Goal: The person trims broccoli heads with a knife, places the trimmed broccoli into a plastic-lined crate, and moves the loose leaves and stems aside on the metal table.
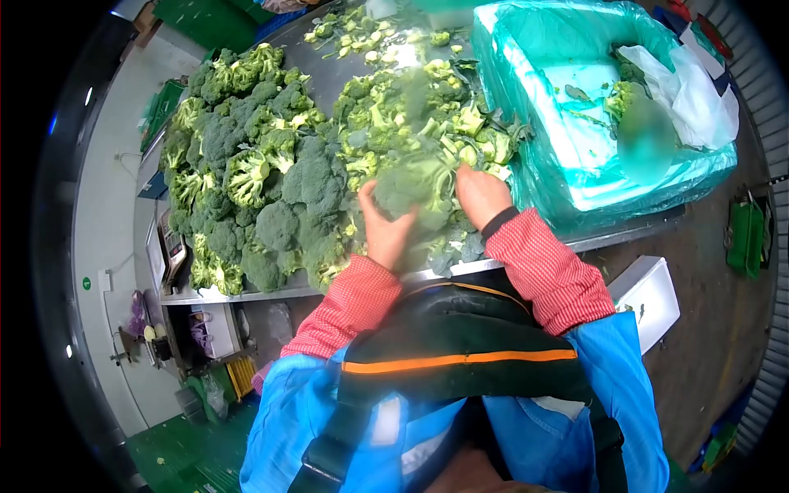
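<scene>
My left hand [385, 228] is curled around the near side of a broccoli head [404, 187], thumb and forefinger apart against it. My right hand [482, 197] is closed just to the right, at the stem side of that head; what sits inside its fingers is hidden. Beneath and beyond both hands spreads a pile of cut broccoli florets [394, 107], partly blurred by a smear on the lens. To the left rises a large heap of whole broccoli heads [238, 148].
A crate lined with green plastic film [542, 140] stands at the right, holding some broccoli scraps and a white plastic bag [686, 94]. The metal table's front edge [452, 269] runs before me. A white box [645, 300] is lower right; a green basket [745, 234] lies farther right.
</scene>
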The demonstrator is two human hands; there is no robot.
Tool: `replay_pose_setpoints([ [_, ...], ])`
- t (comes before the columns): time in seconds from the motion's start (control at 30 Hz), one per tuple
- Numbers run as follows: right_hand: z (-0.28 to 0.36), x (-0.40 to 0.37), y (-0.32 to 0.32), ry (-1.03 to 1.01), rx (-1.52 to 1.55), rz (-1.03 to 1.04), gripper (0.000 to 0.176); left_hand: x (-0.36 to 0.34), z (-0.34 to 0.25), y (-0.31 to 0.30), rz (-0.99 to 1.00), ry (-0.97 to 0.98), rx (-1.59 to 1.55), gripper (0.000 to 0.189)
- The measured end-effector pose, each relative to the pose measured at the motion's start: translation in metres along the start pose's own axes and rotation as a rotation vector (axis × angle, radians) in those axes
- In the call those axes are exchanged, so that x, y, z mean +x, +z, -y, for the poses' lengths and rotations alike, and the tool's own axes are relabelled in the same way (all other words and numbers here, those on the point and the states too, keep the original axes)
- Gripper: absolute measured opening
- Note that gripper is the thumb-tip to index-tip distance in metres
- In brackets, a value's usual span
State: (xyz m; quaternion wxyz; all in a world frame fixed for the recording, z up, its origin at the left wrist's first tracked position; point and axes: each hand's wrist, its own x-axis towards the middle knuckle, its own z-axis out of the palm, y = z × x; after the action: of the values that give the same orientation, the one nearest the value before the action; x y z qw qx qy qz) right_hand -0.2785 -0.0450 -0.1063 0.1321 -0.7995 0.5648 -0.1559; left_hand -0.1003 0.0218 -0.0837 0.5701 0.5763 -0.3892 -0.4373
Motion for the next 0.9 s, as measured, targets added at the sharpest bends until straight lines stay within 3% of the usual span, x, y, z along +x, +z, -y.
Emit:
replay_pose_setpoints([
  [0.07,-0.004,0.011,0.01,-0.007,0.023,0.039,0.019,-0.002,-0.013,0.0,-0.011,-0.06,-0.052,0.069],
  [0.17,-0.016,-0.001,0.014,-0.011,0.095,-0.008,0.016,0.006,-0.003,-0.032,0.025,-0.241,-0.374,0.062],
  [0.2,-0.018,-0.009,0.013,-0.034,0.185,-0.048,0.019,0.013,0.005,-0.05,0.089,-0.267,-0.53,0.051],
  [0.23,-0.017,-0.015,0.007,-0.004,0.265,-0.059,0.021,0.019,0.008,-0.067,0.144,-0.415,-0.717,0.046],
  [0.3,-0.017,-0.021,0.0,0.043,0.428,-0.11,0.021,0.02,0.007,-0.09,0.29,-0.312,-0.843,0.046],
  [0.33,-0.018,-0.021,-0.001,0.078,0.608,-0.155,0.021,0.02,0.006,-0.101,0.27,-0.302,-0.826,0.044],
  [0.43,-0.01,-0.015,-0.029,0.481,1.221,0.023,0.02,0.019,-0.009,-0.11,0.291,-0.29,-0.786,0.05],
  [0.5,0.005,-0.015,-0.044,0.13,0.759,-0.14,0.016,0.019,-0.024,-0.101,0.23,-0.236,-0.706,0.07],
  [0.57,0.01,-0.016,-0.036,-0.107,0.499,-0.173,0.014,0.019,-0.047,-0.098,0.205,-0.142,-0.54,0.077],
  [0.6,0.013,-0.018,-0.034,-0.082,0.516,-0.173,0.013,0.021,-0.064,-0.1,0.163,-0.185,-0.428,0.078],
  [0.73,0.014,-0.026,-0.027,0.007,0.506,-0.074,0.014,0.052,-0.102,-0.121,0.045,0.255,0.157,0.08],
  [0.83,0.015,-0.032,-0.023,-0.057,0.439,-0.081,0.015,0.076,-0.139,-0.14,0.002,0.279,0.259,0.079],
  [0.9,0.017,-0.033,-0.023,-0.058,0.439,-0.042,0.014,0.095,-0.145,-0.162,-0.186,0.424,0.955,0.083],
])
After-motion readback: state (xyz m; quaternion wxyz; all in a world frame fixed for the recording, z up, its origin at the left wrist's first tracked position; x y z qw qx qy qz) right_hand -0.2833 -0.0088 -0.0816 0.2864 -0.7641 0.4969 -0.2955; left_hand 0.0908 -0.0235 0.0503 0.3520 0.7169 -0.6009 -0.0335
